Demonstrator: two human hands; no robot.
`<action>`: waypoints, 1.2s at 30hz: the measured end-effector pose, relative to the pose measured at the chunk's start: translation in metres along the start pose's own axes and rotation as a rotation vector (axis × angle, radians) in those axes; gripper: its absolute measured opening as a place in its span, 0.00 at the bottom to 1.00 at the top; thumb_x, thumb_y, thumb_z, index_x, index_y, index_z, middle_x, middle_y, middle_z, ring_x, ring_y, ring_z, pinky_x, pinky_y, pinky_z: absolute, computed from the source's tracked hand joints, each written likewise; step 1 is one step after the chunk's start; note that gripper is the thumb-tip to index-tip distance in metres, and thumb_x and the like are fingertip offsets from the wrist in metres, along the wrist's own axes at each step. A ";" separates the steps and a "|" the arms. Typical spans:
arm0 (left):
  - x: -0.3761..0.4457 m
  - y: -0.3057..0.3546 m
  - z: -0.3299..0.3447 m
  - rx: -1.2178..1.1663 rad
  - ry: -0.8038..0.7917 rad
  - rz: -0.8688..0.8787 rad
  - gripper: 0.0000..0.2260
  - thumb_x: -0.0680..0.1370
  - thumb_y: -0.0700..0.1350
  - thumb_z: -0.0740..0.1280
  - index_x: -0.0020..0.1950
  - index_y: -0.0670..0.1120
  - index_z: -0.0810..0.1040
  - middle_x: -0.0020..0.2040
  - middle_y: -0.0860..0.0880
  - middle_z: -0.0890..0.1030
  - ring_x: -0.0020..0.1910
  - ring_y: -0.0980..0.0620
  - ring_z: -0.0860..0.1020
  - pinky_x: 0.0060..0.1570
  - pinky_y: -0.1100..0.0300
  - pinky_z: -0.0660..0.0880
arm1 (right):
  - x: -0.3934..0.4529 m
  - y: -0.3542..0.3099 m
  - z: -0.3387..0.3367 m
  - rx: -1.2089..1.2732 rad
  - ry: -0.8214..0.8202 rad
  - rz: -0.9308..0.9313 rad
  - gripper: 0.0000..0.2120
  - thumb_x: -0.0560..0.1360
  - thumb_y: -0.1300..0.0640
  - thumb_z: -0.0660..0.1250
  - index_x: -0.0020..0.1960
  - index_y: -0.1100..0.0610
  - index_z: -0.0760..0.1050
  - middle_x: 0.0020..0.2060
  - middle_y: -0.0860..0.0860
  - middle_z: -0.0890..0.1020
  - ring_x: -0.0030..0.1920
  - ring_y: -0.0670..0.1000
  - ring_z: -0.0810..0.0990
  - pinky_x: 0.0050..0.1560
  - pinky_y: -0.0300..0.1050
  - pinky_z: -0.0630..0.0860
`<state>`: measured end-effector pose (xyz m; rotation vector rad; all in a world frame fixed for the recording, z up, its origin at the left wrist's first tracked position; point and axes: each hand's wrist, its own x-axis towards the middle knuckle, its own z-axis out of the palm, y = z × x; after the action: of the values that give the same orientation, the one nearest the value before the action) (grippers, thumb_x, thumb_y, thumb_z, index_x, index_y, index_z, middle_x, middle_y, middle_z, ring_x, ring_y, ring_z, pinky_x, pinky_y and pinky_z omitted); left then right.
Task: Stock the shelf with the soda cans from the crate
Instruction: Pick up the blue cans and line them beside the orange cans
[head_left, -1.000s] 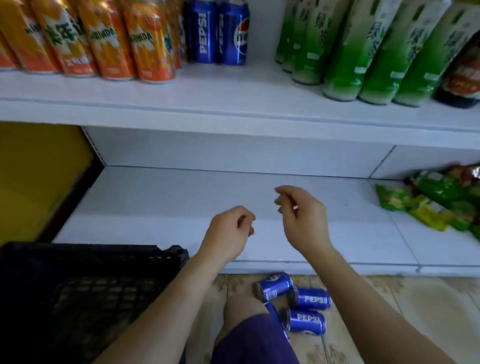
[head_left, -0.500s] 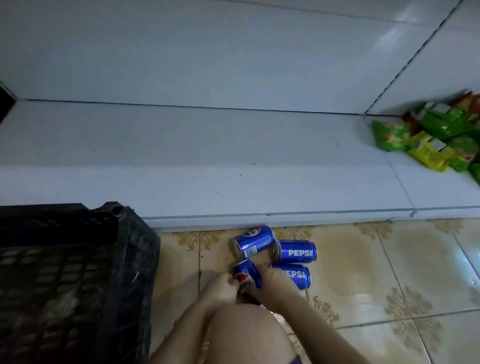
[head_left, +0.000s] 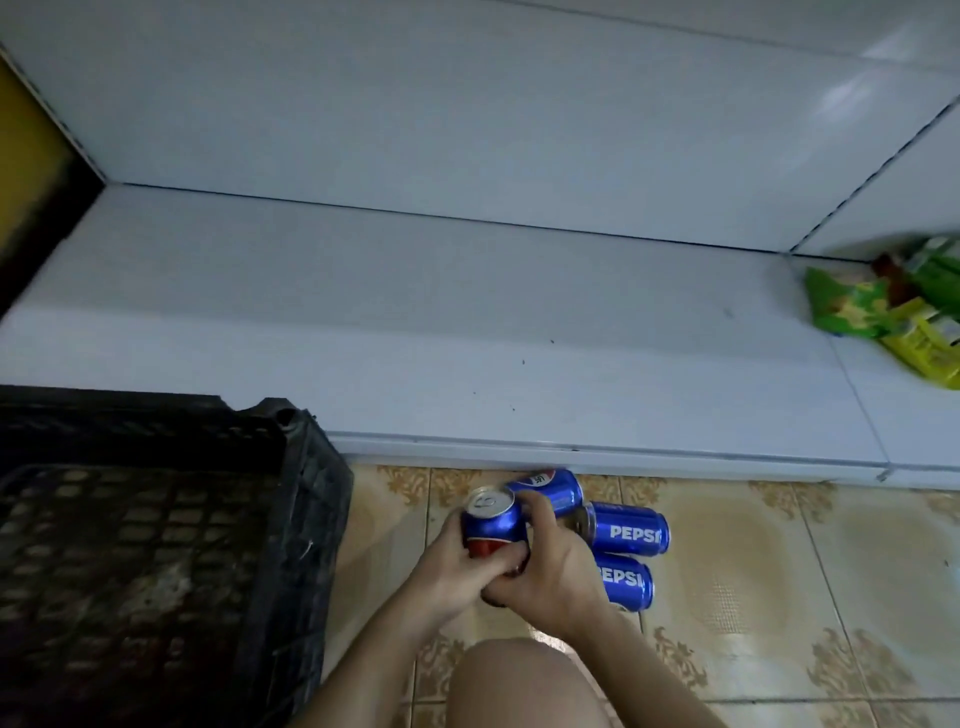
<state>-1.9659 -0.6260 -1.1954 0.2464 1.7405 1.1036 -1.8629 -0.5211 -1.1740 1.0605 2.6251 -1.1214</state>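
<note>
While both hands (head_left: 511, 571) clasp a can (head_left: 491, 522), black crate (head_left: 306, 499) beside

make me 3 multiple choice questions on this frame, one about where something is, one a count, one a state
1. Where are the snack packets?
A. in the crate
B. on the shelf, far right
C. on the floor tiles

2. How many blue Pepsi cans are in view?
A. two
B. four
C. six

3. What state is the can in the hands in?
A. upright, top showing, held by both hands
B. lying untouched on the floor
C. standing on the shelf

Answers:
1. B: the green and yellow packets lie on the white shelf at the right edge.
2. B: one is held and three lie on the tiles, near the shelf edge, in the middle and nearest the person.
3. A: the left hand and right hand both close a grip round it, silver lid up.
</note>
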 end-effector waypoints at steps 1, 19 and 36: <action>-0.004 0.012 -0.006 -0.026 0.015 0.043 0.34 0.61 0.58 0.79 0.65 0.53 0.74 0.54 0.55 0.85 0.53 0.58 0.83 0.55 0.59 0.79 | 0.001 -0.012 -0.009 0.050 0.028 -0.032 0.38 0.59 0.39 0.72 0.66 0.43 0.64 0.41 0.38 0.82 0.44 0.45 0.84 0.41 0.35 0.78; -0.187 0.300 -0.102 0.202 0.504 0.935 0.21 0.63 0.67 0.72 0.53 0.66 0.73 0.50 0.65 0.82 0.49 0.65 0.80 0.47 0.71 0.75 | -0.038 -0.253 -0.237 0.219 0.289 -0.682 0.42 0.63 0.38 0.69 0.73 0.32 0.54 0.58 0.28 0.76 0.53 0.38 0.79 0.51 0.27 0.72; -0.199 0.428 -0.218 1.341 0.502 0.413 0.20 0.79 0.65 0.59 0.50 0.49 0.78 0.45 0.48 0.78 0.46 0.46 0.76 0.45 0.53 0.75 | 0.054 -0.421 -0.309 0.174 0.594 -0.567 0.40 0.67 0.49 0.79 0.74 0.50 0.62 0.62 0.48 0.81 0.58 0.52 0.80 0.51 0.44 0.75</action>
<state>-2.1900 -0.6298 -0.7263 1.2599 2.7458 0.0452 -2.1170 -0.4902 -0.7158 0.7752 3.5108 -1.3058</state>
